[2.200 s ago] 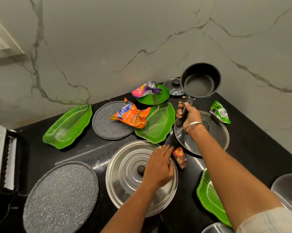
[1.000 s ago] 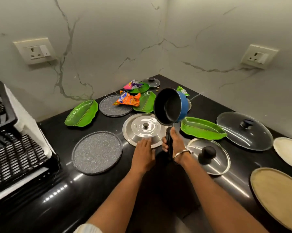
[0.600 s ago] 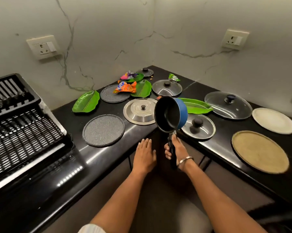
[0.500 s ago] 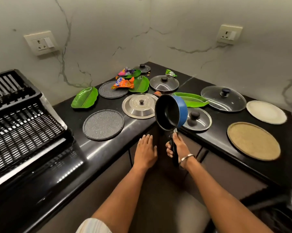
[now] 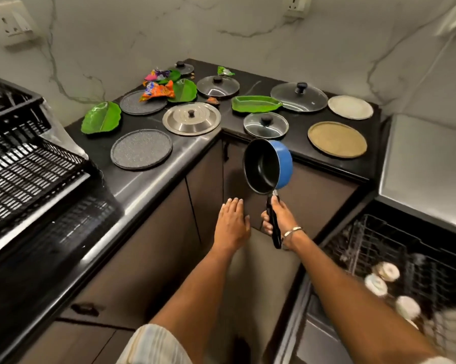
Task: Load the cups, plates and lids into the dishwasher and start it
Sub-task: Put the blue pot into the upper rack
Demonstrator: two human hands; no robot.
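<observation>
Right hand (image 5: pixel 279 222) clamped round the black handle of one blue saucepan (image 5: pixel 267 166); pan held in the air in front of the cabinet doors, tipped on its side, dark interior facing the camera. Left hand (image 5: pixel 232 223) beside it, palm down, fingers straight and together, holding nothing; hands near but apart.

Lower right: open dishwasher rack (image 5: pixel 379 248), three pale cups (image 5: pixel 376 284) visible in it, blurred.

Left: black dish rack (image 5: pixel 24 158) on the black counter (image 5: pixel 142 190).

Counter, near to far:
- Grey speckled plates: 2. One near the edge (image 5: pixel 141 149), one further back (image 5: pixel 142 103).
- Tan plate: 1 (image 5: pixel 337 139). Pale plate: 1 (image 5: pixel 350 107).
- Steel lid: 1 (image 5: pixel 191 118).
- Glass lids: 4. Near (image 5: pixel 265 125), right (image 5: pixel 299 97), middle (image 5: pixel 218 86), far corner (image 5: pixel 181 68).
- Green leaf-shaped plates: 4 (image 5: pixel 101 117), (image 5: pixel 256 103), (image 5: pixel 185 90), (image 5: pixel 171 74).
- Orange snack wrapper (image 5: pixel 157 91) lying across grey and green plates; further small wrappers behind, count unclear.
</observation>
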